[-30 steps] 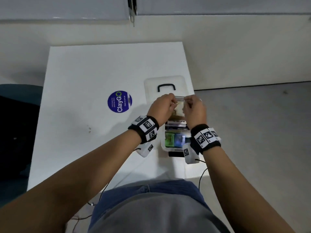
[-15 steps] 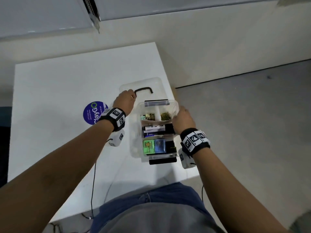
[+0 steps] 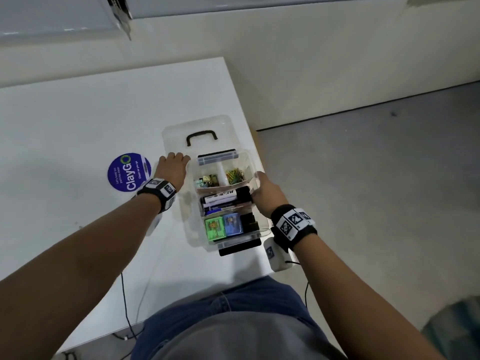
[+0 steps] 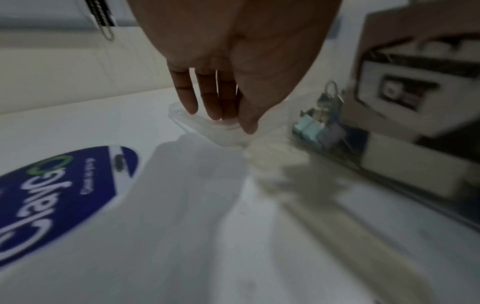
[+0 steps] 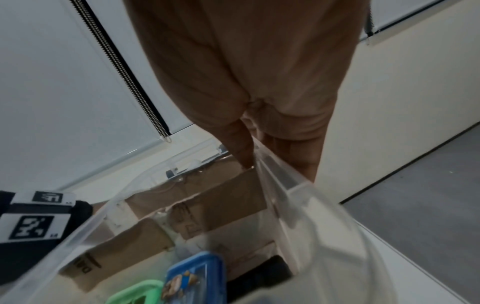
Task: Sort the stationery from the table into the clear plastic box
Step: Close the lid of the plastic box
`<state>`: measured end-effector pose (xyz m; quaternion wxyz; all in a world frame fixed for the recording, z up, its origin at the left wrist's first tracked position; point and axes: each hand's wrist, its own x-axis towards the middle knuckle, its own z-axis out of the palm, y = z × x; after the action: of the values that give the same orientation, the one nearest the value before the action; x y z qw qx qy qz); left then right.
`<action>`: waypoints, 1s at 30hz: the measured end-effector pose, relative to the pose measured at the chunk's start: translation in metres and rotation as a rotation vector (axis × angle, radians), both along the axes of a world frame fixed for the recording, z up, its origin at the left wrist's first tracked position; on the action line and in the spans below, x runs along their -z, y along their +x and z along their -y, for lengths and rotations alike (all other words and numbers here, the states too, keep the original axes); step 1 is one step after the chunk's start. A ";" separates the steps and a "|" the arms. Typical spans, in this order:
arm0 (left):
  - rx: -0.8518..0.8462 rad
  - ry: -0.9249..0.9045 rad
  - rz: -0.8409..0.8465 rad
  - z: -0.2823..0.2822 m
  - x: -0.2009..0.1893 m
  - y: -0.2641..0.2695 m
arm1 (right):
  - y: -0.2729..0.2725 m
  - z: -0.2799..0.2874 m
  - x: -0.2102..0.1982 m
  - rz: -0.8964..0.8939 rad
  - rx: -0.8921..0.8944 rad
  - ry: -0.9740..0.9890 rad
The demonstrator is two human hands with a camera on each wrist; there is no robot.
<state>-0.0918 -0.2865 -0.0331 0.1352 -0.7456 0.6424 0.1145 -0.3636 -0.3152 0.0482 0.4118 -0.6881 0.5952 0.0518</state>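
The clear plastic box [image 3: 235,241] stands by the table's right edge. It holds paper clips [image 3: 235,175], binder clips [image 3: 206,180], a black marker [image 3: 223,197], and a green case [image 3: 214,227] beside a blue case [image 3: 233,224]. Its clear lid [image 3: 181,133] with a black handle lies flat just behind it. My left hand [image 3: 172,166] has its fingertips and thumb on the lid's near left corner [image 4: 223,135]. My right hand [image 3: 267,193] grips the box's right wall [image 5: 298,205], thumb inside and fingers outside.
A round blue ClayGo sticker [image 3: 129,172] lies on the white table [image 3: 78,113], left of my left hand. The box stands close to the table's right edge, with grey floor [image 3: 376,190] beyond. A thin black cable [image 3: 124,294] hangs at the front edge.
One second ago both hands held a small item over the box's far end. They have parted: the left went to the lid's corner, the right to the box's right wall.
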 end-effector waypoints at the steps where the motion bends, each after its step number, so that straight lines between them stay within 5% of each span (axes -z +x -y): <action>1: -0.011 -0.022 -0.028 -0.002 -0.006 0.010 | 0.006 -0.001 -0.003 -0.003 -0.047 -0.010; 11: -0.237 -0.207 -0.114 -0.077 -0.070 0.110 | 0.151 -0.040 -0.018 -0.040 -0.713 -0.142; 19: -0.284 -0.364 -0.197 -0.164 -0.096 0.125 | 0.222 -0.081 0.015 0.074 -0.758 -0.019; 22: -0.264 -0.389 -0.230 -0.186 -0.099 0.124 | 0.220 -0.074 0.010 0.243 -0.519 0.060; 28: -0.142 -0.446 -0.226 -0.214 -0.097 0.117 | 0.199 -0.043 -0.009 0.674 0.427 0.111; 30: -0.072 -0.443 -0.185 -0.221 -0.096 0.112 | 0.195 -0.034 -0.023 0.722 0.486 0.172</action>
<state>0.0202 -0.0657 0.0632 -0.0952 -0.7658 0.6345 0.0433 -0.1689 -0.2809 0.0717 0.6494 -0.4655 0.5510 -0.2407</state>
